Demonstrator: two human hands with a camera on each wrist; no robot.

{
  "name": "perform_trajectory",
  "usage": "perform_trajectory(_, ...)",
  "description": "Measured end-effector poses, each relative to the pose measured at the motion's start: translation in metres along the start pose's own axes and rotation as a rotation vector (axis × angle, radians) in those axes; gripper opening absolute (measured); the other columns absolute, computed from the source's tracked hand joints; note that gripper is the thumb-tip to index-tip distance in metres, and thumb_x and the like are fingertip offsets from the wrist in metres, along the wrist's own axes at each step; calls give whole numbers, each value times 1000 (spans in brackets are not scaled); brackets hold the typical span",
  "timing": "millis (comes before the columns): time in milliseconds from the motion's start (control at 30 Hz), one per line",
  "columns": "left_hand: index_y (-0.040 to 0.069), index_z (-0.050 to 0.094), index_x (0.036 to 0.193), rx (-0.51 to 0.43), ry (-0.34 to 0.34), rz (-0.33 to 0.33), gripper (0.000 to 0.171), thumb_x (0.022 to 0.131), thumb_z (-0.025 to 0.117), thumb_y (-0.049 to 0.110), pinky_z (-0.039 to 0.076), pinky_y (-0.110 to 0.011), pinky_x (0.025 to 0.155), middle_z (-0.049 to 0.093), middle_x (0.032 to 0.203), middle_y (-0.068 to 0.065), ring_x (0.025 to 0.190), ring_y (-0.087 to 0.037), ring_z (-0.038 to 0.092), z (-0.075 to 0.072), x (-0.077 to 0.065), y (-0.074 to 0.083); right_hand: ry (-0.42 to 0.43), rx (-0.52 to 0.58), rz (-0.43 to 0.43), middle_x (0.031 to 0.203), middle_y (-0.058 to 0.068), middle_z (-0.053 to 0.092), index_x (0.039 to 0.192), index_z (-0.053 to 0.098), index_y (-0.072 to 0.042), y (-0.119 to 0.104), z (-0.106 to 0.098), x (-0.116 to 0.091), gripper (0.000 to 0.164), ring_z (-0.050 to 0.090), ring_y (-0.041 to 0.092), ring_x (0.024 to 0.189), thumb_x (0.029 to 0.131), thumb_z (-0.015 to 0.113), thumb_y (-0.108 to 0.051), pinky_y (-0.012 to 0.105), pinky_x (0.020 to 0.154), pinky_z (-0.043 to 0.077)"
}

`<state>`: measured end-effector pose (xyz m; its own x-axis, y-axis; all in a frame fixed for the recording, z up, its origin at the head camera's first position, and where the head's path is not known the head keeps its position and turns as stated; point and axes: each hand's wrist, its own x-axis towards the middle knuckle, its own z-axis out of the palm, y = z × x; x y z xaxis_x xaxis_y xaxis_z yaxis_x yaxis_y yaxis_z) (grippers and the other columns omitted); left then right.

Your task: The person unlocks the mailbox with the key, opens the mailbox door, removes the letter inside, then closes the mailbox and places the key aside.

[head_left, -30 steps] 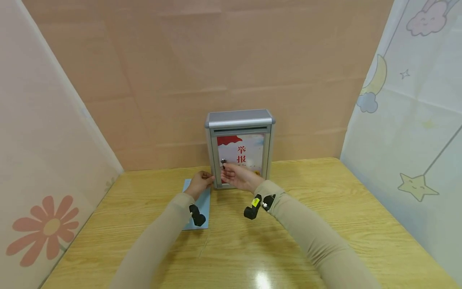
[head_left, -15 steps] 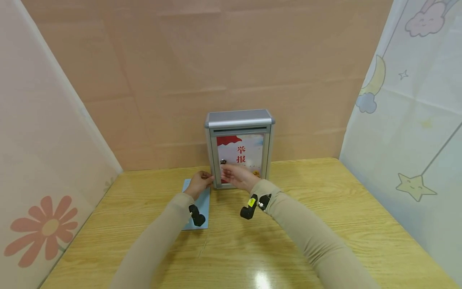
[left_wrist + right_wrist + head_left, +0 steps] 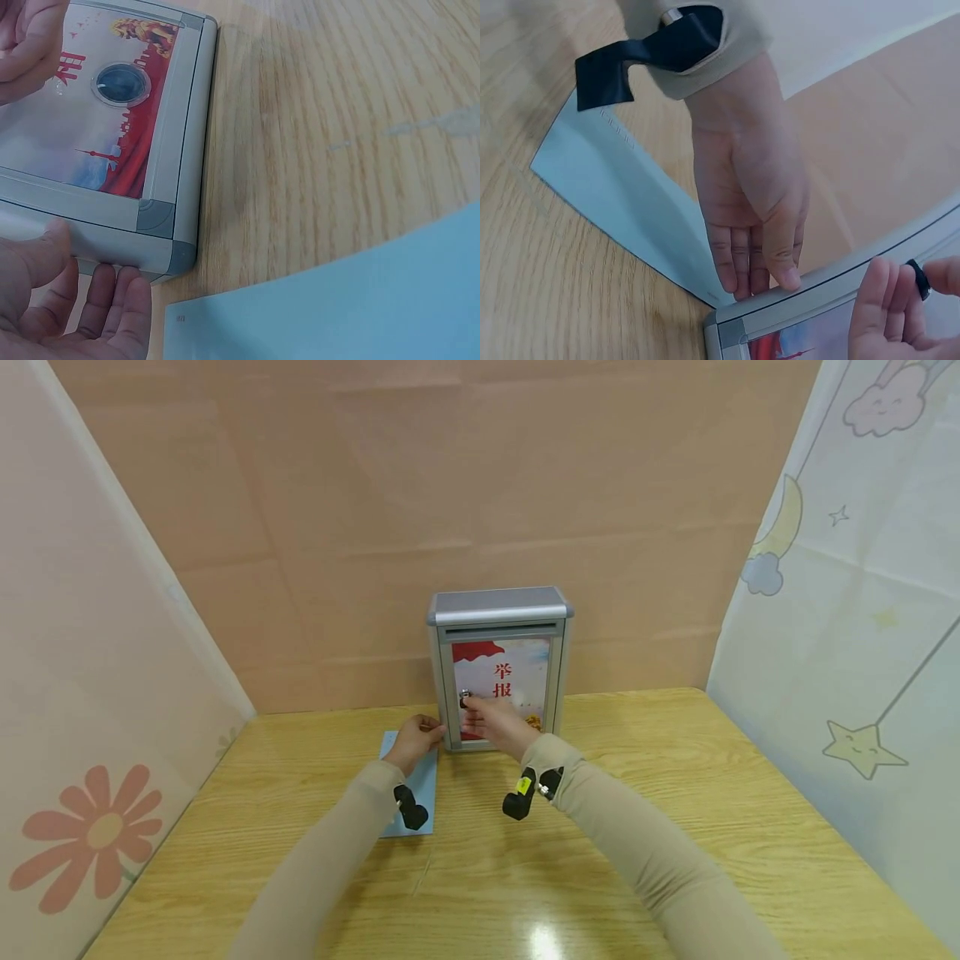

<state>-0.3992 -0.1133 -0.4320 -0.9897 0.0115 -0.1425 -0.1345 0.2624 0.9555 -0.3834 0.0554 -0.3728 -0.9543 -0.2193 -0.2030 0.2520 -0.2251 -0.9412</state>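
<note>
A silver-grey metal letter box (image 3: 501, 602) stands upright near the back of the table, with a slot near its top and red characters on its front panel. My right hand (image 3: 498, 727) is at the panel's left side, pinching a small black-headed key (image 3: 917, 280) between thumb and forefinger at the lock (image 3: 465, 694). My left hand (image 3: 412, 743) touches the box's lower left side. In the left wrist view, its thumb presses the side wall and its fingertips lie by the rear edge. How far the key sits in the lock is hidden.
A pale blue sheet or booklet (image 3: 423, 789) lies on the wood-grain table (image 3: 645, 760), partly under my left forearm. A peach backdrop (image 3: 375, 527) rises behind the box. Patterned white walls (image 3: 862, 610) flank both sides.
My right wrist has shifted slightly left and turned a little. The key, hanging below the lock at first, was mostly hidden half a second ago and shows again. My left hand stays put.
</note>
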Motion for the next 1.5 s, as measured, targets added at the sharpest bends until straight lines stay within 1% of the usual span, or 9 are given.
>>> perform_trajectory(100, -6, 51, 118, -1, 0, 1, 29, 97, 59, 13, 48, -42, 100, 55, 110, -17, 103, -27, 58, 0, -1, 1, -15, 82, 19, 83, 6, 57, 110, 56, 4, 1, -3, 2, 17, 58, 12, 73, 100, 49, -9, 21, 68, 54)
perform_trajectory(233, -6, 51, 118, 7, 1, 5, 29, 97, 59, 13, 48, -43, 99, 55, 110, -17, 103, -28, 58, 1, -3, 3, -40, 130, 42, 89, 7, 57, 101, 55, -1, 4, -6, 2, 11, 58, 13, 77, 101, 48, -10, 21, 71, 54)
perform_trajectory(400, -6, 52, 116, 17, 14, 10, 28, 97, 59, 13, 49, -42, 97, 56, 108, -16, 99, -25, 58, 2, -5, 3, -41, 84, 28, 87, 7, 56, 106, 55, 2, 4, -6, 0, 14, 58, 12, 75, 101, 48, -9, 21, 70, 54)
perform_trajectory(567, -4, 53, 113, 18, 21, 10, 26, 96, 60, 13, 50, -41, 96, 56, 106, -15, 96, -23, 57, 1, -5, 2, -5, -57, -8, 78, 5, 56, 117, 54, 12, 0, -3, -3, 28, 60, 10, 67, 100, 51, -10, 19, 65, 54)
perform_trajectory(633, -4, 53, 113, 18, 18, 12, 25, 96, 60, 13, 50, -42, 96, 56, 106, -15, 96, -23, 57, 1, -5, 2, 4, -85, -11, 76, 5, 57, 120, 53, 14, -1, -3, -3, 31, 61, 9, 65, 100, 52, -11, 19, 64, 54)
perform_trajectory(867, -3, 53, 113, 41, 21, 17, 25, 97, 60, 14, 50, -41, 96, 56, 106, -15, 98, -25, 58, 1, -4, 2, -21, 54, 41, 83, 6, 58, 117, 55, 8, 2, -5, -2, 24, 59, 11, 70, 101, 50, -10, 19, 69, 54)
perform_trajectory(1100, -3, 53, 113, 81, 30, 23, 26, 97, 60, 16, 51, -37, 90, 56, 106, -15, 95, -22, 58, 2, -3, 2, -6, -22, -9, 82, 8, 57, 122, 53, 14, 4, -5, 1, 32, 60, 11, 69, 100, 52, -10, 19, 65, 54)
perform_trajectory(1333, -3, 53, 112, 67, 30, 27, 24, 97, 60, 14, 51, -38, 91, 56, 104, -14, 95, -22, 58, 2, -2, 1, -25, 4, 1, 87, 8, 57, 119, 54, 12, 4, -6, -2, 29, 59, 10, 73, 101, 50, -12, 19, 69, 55)
perform_trajectory(1500, -4, 53, 111, 60, 38, 30, 24, 96, 60, 13, 51, -36, 88, 56, 102, -14, 92, -21, 57, 3, -1, 0, -34, -14, -22, 81, 6, 57, 120, 52, 16, 4, -6, -3, 33, 59, 10, 70, 101, 50, -11, 19, 67, 54)
